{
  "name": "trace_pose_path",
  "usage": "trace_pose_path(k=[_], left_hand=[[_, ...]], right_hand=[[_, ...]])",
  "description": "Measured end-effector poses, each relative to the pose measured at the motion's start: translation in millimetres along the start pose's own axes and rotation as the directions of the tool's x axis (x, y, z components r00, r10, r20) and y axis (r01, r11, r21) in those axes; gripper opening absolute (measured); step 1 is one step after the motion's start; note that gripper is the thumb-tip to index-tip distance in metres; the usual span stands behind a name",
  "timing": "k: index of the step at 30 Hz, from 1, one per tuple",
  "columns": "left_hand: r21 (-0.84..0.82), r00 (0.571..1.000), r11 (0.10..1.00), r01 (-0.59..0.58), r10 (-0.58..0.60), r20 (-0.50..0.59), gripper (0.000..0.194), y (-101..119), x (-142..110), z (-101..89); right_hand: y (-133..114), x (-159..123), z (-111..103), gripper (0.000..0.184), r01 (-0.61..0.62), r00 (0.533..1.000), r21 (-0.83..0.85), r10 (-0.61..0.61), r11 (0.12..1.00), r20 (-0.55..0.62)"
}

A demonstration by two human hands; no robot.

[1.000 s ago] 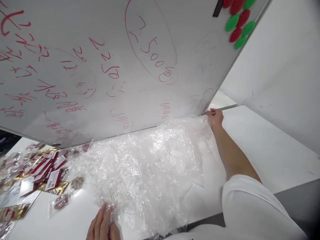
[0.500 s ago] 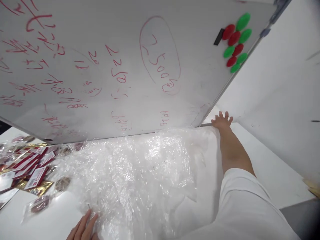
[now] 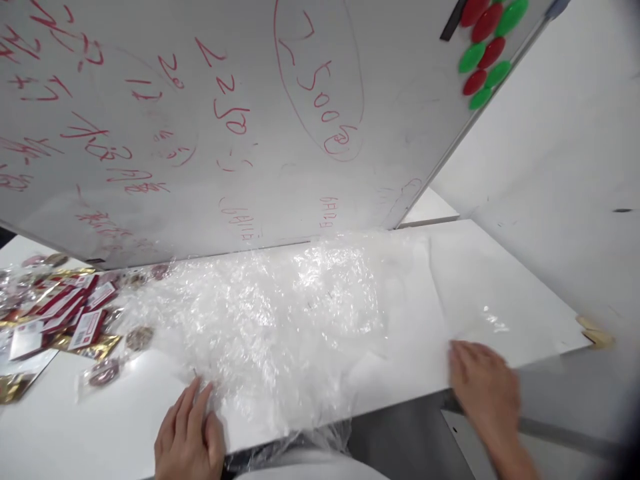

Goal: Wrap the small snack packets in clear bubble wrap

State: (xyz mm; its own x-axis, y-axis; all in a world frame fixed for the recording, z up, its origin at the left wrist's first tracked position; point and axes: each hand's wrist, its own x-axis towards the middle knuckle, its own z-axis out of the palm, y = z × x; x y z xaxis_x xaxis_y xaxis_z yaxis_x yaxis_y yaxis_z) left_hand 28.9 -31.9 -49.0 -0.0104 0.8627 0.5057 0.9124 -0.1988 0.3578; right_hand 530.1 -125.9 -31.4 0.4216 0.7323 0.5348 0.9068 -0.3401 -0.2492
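A crumpled clear plastic film (image 3: 240,333) spreads over the middle of the white table (image 3: 505,280). My left hand (image 3: 190,430) rests at the film's front left edge, its fingers stretched out and nothing gripped. Near the table's front right edge is my right hand (image 3: 484,381), blurred, with its fingers pointing left at the surface. Whether those fingers pinch anything does not show. A shiny glare lies on the tabletop just behind the right hand.
Small packets with red and white labels (image 3: 87,329) pile up at the left, beside a clear-wrapped item (image 3: 105,371). Behind the film stands a whiteboard (image 3: 280,200) with red writing and red and green magnets (image 3: 487,23). A white wall (image 3: 565,167) rises at the right.
My right hand has come from the whiteboard's lower right corner toward me, to the table's front edge. My left hand shows more fully, higher in view. The camera view has shifted.
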Motion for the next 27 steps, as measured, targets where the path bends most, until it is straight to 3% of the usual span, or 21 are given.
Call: trace_pose_path(k=[2, 5, 7, 9, 11, 13, 15, 17, 19, 20, 21, 23, 24, 25, 27], left_hand=[[-0.016, 1.000, 1.000, 0.004, -0.004, 0.021, 0.055, 5.6, 3.7, -1.7], [-0.049, 0.991, 0.999, -0.011, 0.017, 0.131, 0.045, 14.6, 17.4, -1.3], [-0.130, 0.981, 0.990, -0.047, 0.071, 0.182, 0.038, 17.3, 33.8, 2.5], [-0.211, 0.954, 0.973, -0.097, 0.151, 0.258, 0.032, 16.1, 54.7, 6.9], [-0.252, 0.946, 0.966, -0.063, 0.138, 0.294, 0.022, 11.8, 75.4, 7.5], [-0.296, 0.948, 0.955, 0.004, 0.091, 0.306, 0.009, 5.4, 89.8, 1.0], [-0.361, 0.967, 0.931, 0.044, 0.051, 0.249, 0.002, -2.7, 93.6, -12.8], [-0.429, 0.981, 0.901, 0.070, 0.017, 0.195, 0.006, -12.4, 86.5, -30.9], [-0.480, 0.984, 0.871, 0.103, -0.018, 0.179, 0.010, -23.3, 72.3, -49.4], [-0.498, 0.983, 0.859, 0.118, -0.031, 0.180, 0.011, -28.9, 64.1, -57.9], [-0.510, 0.983, 0.850, 0.129, -0.040, 0.181, 0.012, -34.7, 55.8, -65.6], [-0.510, 0.982, 0.848, 0.142, -0.055, 0.181, 0.012, -46.8, 40.6, -78.1], [-0.501, 0.982, 0.853, 0.149, -0.066, 0.179, 0.012, -53.3, 34.0, -82.8], [-0.489, 0.981, 0.857, 0.160, -0.084, 0.174, 0.012, -60.2, 28.1, -86.4], [-0.493, 0.975, 0.843, 0.213, -0.150, 0.166, 0.012, -75.2, 18.8, -90.8]], right_hand=[[-62.4, -30.1, -0.7, 0.027, 0.067, 0.993, 0.113, -0.078, 0.991, 0.088], [-130.6, -33.2, 19.7, 0.025, 0.112, 0.982, 0.256, -0.147, 0.960, 0.121], [-148.8, -14.3, 42.6, 0.022, 0.114, 0.979, 0.321, -0.162, 0.940, 0.127], [-150.3, 12.2, 62.9, 0.025, 0.089, 0.967, 0.372, -0.169, 0.924, 0.190], [-145.8, 36.4, 69.5, 0.028, 0.017, 0.963, 0.362, -0.112, 0.932, 0.244], [-145.9, 48.9, 55.7, 0.033, -0.021, 0.983, 0.340, -0.042, 0.940, 0.177], [-159.3, 44.0, 24.7, 0.035, -0.031, 1.000, 0.292, 0.031, 0.956, 0.007], [-189.1, 22.7, -10.0, 0.037, -0.024, 0.982, 0.282, 0.076, 0.959, -0.173], [-230.8, -6.5, -32.9, 0.038, 0.106, 0.979, 0.349, -0.037, 0.931, -0.199], [-252.5, -20.5, -36.5, 0.038, 0.221, 0.973, 0.395, -0.173, 0.892, -0.152], [-272.2, -32.2, -34.4, 0.037, 0.338, 0.937, 0.433, -0.342, 0.836, -0.073], [-299.7, -45.9, -15.4, 0.035, 0.496, 0.797, 0.467, -0.598, 0.733, 0.092], [-305.4, -47.4, -0.9, 0.035, 0.525, 0.744, 0.452, -0.646, 0.721, 0.167], [-305.7, -45.7, 14.9, 0.036, 0.522, 0.733, 0.418, -0.641, 0.744, 0.226], [-292.9, -35.4, 44.8, 0.036, 0.443, 0.780, 0.321, -0.536, 0.837, 0.322]])
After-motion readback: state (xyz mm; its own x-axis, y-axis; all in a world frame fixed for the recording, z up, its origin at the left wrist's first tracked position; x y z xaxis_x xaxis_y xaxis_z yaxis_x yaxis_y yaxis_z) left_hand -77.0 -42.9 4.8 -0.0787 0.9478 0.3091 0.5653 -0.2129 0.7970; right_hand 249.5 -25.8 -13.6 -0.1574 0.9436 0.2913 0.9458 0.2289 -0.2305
